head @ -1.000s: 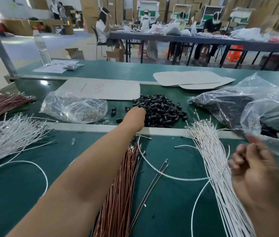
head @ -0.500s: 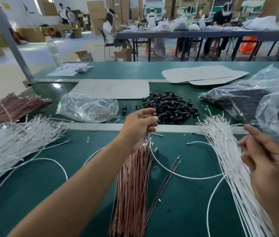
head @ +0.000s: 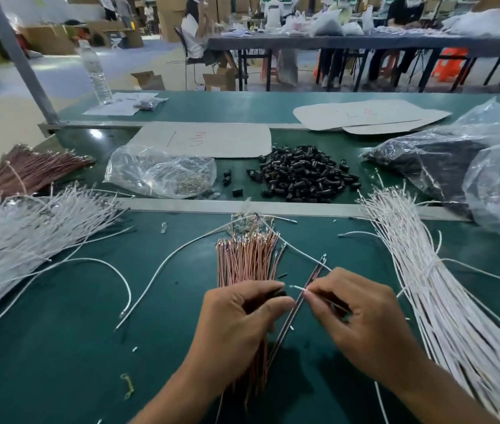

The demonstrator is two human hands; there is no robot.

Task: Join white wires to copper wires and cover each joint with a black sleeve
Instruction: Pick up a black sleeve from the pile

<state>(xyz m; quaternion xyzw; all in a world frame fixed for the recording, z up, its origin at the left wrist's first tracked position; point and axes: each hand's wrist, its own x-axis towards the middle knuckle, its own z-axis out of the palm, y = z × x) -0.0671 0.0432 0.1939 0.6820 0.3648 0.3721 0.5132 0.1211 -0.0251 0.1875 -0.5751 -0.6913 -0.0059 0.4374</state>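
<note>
My left hand [head: 239, 316] pinches a black sleeve [head: 277, 293] between thumb and fingers, just above the bundle of copper wires [head: 247, 260]. My right hand [head: 362, 316] pinches a white wire [head: 299, 289] whose metal tip points left at the sleeve, a short gap away. A thin dark wire [head: 303, 296] runs slanted between the two hands. The heap of black sleeves [head: 302, 175] lies further back on the green table [head: 43, 347]. A long bundle of white wires [head: 435, 286] lies to the right.
More white wires [head: 22, 237] and a copper bundle [head: 28, 172] lie at the left. A clear bag of metal terminals [head: 163, 172] sits behind them, large plastic bags [head: 469, 166] at the right. A loose white wire [head: 163, 267] curves across the mat. Cardboard sheets [head: 212, 139] lie further back.
My left hand came back from the sleeve heap with a black sleeve. My right hand moved in from the right with a white wire, and both now meet over the copper bundle.
</note>
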